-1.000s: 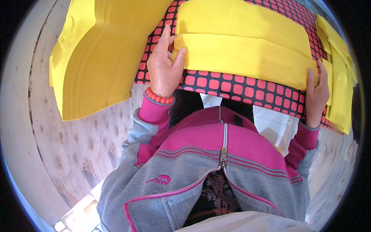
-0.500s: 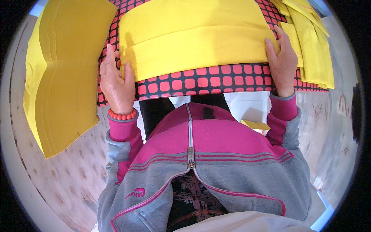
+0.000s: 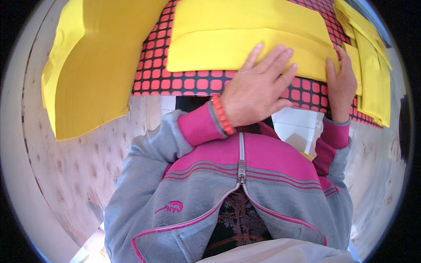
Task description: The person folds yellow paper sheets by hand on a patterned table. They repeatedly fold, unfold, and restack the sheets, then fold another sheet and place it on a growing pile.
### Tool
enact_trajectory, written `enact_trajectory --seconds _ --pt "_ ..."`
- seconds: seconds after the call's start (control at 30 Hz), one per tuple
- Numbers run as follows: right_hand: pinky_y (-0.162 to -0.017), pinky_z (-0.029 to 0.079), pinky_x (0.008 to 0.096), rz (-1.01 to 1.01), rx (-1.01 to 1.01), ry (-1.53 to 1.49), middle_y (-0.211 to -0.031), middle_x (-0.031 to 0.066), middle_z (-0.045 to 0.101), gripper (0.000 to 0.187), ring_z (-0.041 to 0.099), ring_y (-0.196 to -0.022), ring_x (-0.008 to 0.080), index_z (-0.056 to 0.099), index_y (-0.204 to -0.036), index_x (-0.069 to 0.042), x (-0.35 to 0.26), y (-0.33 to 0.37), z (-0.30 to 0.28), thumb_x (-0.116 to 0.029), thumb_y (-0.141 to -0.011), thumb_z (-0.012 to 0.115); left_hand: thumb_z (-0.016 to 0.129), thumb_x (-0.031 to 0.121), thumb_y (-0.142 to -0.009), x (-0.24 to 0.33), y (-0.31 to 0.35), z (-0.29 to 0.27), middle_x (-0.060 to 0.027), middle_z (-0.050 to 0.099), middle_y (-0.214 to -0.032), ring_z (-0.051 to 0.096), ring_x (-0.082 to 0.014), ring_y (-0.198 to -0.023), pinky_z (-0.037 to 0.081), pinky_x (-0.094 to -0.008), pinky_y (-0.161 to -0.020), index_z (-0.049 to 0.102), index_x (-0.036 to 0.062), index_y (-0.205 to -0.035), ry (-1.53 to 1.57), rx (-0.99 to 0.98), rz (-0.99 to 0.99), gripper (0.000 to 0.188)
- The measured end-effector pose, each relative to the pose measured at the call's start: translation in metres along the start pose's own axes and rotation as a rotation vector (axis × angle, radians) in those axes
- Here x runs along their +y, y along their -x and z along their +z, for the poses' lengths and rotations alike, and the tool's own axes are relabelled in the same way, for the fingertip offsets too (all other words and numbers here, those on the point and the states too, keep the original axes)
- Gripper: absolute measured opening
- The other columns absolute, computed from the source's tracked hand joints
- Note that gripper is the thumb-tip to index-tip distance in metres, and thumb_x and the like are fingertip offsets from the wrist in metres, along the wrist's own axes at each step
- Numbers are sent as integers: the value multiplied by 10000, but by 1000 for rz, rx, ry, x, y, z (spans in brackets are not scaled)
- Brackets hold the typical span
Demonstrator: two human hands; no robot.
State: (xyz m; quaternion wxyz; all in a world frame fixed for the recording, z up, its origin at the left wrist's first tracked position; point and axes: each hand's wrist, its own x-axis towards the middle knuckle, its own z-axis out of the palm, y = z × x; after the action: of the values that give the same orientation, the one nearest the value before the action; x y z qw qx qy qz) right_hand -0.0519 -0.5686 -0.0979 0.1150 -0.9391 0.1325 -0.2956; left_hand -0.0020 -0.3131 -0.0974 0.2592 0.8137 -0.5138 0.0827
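From the middle of the view, your yellow cloth (image 3: 210,55) is lying near 12 o'clock on the red-and-black patterned surface (image 3: 175,83), its near strip already sitting fairly flat below a line running across it. Your left hand (image 3: 258,87) is resting on that strip, fingers spread and gripping nothing; your right hand (image 3: 343,90) is touching the cloth's 4 o'clock corner, though I cannot tell whether it is pinching. Yellow sheets (image 3: 96,57) are hanging over the edge at 10 o'clock, and a yellow pile (image 3: 372,74) is lying at 2 o'clock; which are waiting or finished, I cannot tell.
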Motion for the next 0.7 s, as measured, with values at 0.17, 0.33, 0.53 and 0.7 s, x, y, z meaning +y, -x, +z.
enact_trajectory --seconds 0.17,0.33,0.53,0.7 --pt "-817 520 403 36 -29 -3 -1135 157 678 360 660 -1010 346 582 -1285 -121 -1 0 -3 -201 -935 619 650 502 -862 -1 -3 4 -214 368 -1529 315 -368 -1447 201 -622 -1146 462 95 -1448 -39 -54 -66 738" --pt "-834 522 402 3 13 -4 -1178 150 670 365 656 -1031 345 583 -1290 -113 3 2 0 -204 -938 614 643 543 -853 1 2 0 -219 358 -1535 322 -378 -1440 208 -659 -1121 466 120 -1454 -116 -72 -104 756" --pt "-820 542 396 10 34 226 -1177 113 667 344 656 -1023 321 606 -1221 -101 2 9 -11 -200 -893 634 633 551 -857 -1 -4 6 -225 366 -1527 325 -383 -1432 204 -665 -1112 495 112 -1435 -145 -105 -79 739" --pt "-977 469 448 -243 151 33 -1208 154 652 386 617 -1108 344 611 -1182 -25 -57 13 -13 -193 -841 680 622 575 -854 -3 -1 1 -227 363 -1524 321 -393 -1431 220 -676 -1098 495 110 -1434 -209 -94 -50 754"
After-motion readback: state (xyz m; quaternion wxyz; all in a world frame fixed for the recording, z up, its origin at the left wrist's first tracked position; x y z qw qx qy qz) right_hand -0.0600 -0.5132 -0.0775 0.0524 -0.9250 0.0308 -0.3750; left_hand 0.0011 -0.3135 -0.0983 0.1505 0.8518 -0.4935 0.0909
